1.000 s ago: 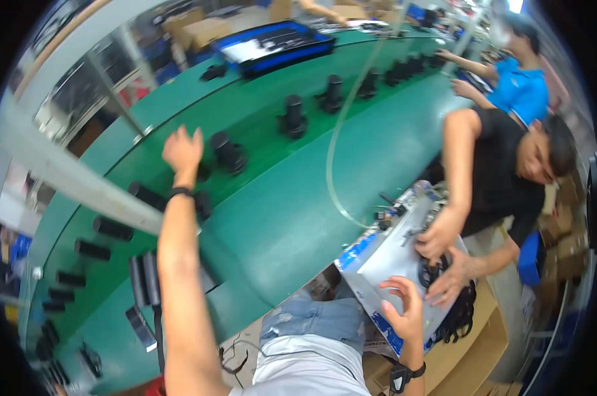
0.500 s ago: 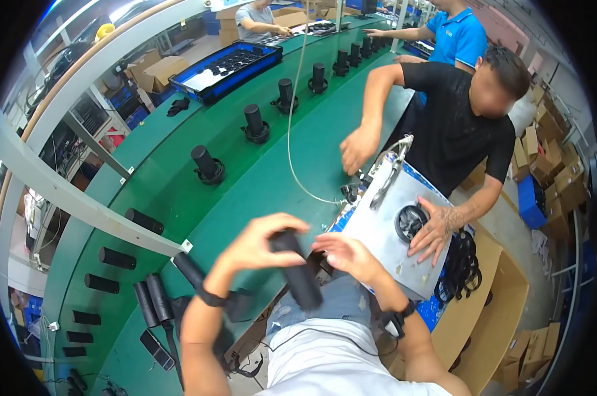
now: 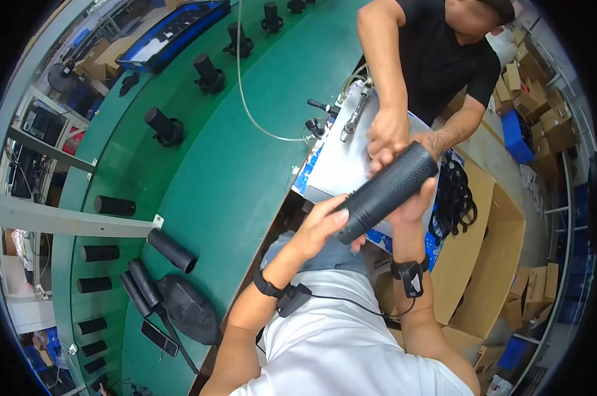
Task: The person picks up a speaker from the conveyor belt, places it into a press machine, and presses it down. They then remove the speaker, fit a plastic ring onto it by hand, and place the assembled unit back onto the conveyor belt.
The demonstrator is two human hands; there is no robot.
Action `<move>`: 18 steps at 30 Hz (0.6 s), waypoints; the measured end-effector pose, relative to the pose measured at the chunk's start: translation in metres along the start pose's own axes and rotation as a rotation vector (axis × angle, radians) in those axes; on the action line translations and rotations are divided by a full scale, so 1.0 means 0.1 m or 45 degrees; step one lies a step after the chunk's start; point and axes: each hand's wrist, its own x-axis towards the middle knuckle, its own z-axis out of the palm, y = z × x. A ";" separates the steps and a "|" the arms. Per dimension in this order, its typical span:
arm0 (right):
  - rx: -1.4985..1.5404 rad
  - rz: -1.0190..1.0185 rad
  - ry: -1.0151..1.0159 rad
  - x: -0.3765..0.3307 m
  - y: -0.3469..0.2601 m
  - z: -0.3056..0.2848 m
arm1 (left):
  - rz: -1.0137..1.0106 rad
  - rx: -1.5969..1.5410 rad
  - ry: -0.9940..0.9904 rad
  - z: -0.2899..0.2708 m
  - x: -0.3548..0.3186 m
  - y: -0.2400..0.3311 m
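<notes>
A black textured cylinder point(image 3: 391, 188) slants up to the right between my hands, in front of a pale work surface. My left hand point(image 3: 319, 228) is closed round its lower, ribbed end, thumb on top. Toward the upper end, my right hand point(image 3: 414, 203) wraps it from below and the right side, partly hidden behind it. Just beyond the cylinder is a co-worker's hand point(image 3: 389, 132); what it holds, if anything, is hidden.
A green conveyor point(image 3: 226, 171) on the left carries black cylinders, several upright in round bases. A black bag point(image 3: 188, 310), a phone point(image 3: 158, 338) and loose cylinders point(image 3: 172, 251) lie nearby. At right stand an open cardboard box point(image 3: 486, 244) and black rings point(image 3: 457, 198).
The cylinder has moved up and right, away from my lap. My right hand, earlier apart from it, now grips it too. The co-worker's hands have come together, and the view has shifted.
</notes>
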 end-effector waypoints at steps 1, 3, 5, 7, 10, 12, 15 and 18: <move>0.127 -0.035 -0.049 0.00 -0.07 -0.07 | -0.152 -0.150 -0.069 -0.01 0.05 -0.03; 0.261 -0.069 -0.078 -0.01 -0.10 -0.17 | -0.321 -0.310 -0.130 0.00 0.11 -0.10; 0.495 -0.140 -0.201 -0.03 -0.10 -0.27 | -0.419 -0.635 -0.160 0.04 0.16 -0.13; 0.540 -0.157 -0.217 -0.04 -0.13 -0.30 | -0.443 -0.625 -0.175 0.01 0.19 -0.16; 0.547 -0.213 -0.196 -0.12 -0.19 -0.39 | -0.372 -0.474 -0.087 0.06 0.25 -0.23; 0.059 -0.348 0.035 -0.16 -0.31 -0.45 | -0.277 -0.333 0.012 0.10 0.31 -0.25; -0.469 -0.581 0.207 -0.07 -0.57 -0.59 | -0.100 0.225 0.376 0.03 0.42 -0.41; -1.018 -0.843 0.478 0.31 -0.73 -0.73 | 0.004 0.577 0.454 -0.12 0.48 -0.44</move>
